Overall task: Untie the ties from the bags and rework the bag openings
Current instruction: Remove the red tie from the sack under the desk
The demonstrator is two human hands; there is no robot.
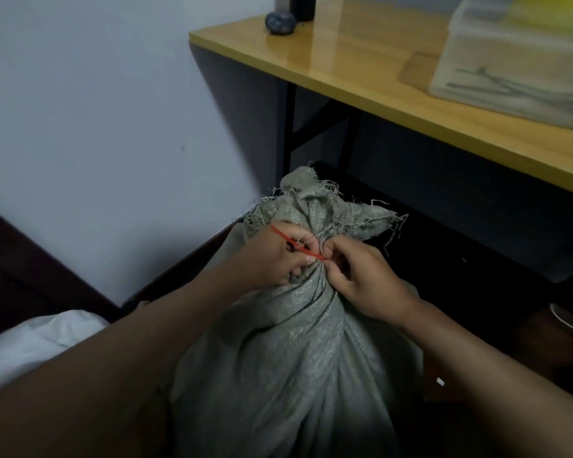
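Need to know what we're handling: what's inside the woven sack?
Cannot be seen. The woven sack is bunched shut at its neck by a red tie, which both hands, left hand and right hand, work at. Its bulging body hides the contents.

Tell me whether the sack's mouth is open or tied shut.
Tied shut. The sack is gathered into a tight neck, the red tie is at it, and both hands, left hand and right hand, pinch there.

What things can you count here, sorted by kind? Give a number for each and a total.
Sacks: 1, grey woven sack
Ties: 1, red tie
Hands: 2, left hand, right hand
Tables: 1, wooden table
Boxes: 1, plastic box
Total: 6
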